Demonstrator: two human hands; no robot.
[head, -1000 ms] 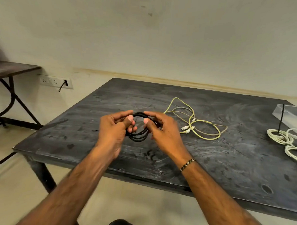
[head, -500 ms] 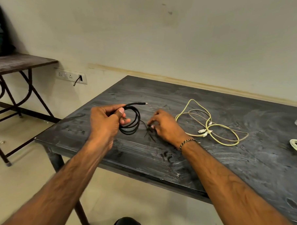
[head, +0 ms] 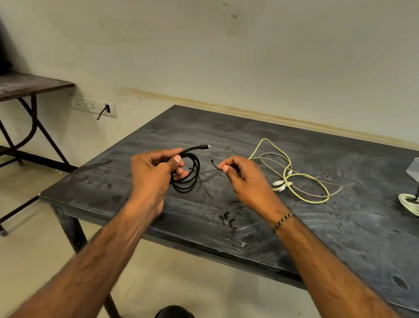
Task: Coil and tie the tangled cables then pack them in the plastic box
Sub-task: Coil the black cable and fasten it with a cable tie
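Two hands are up over the near edge of the dark table: the left hand and the right hand. One black cable is coiled. One short black tie is there. One loose tangle of yellow and grey cables lies mid-table. One white coil and one clear plastic box sit at the right edge. One side table stands off left, and one wall socket strip.

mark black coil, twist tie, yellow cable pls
black coil (head: 187, 182), head view, lower loops below the left hand's grip.
twist tie (head: 214, 164), head view, free end sticking out of the right hand's pinch.
yellow cable (head: 310, 199), head view, near loop on the table.
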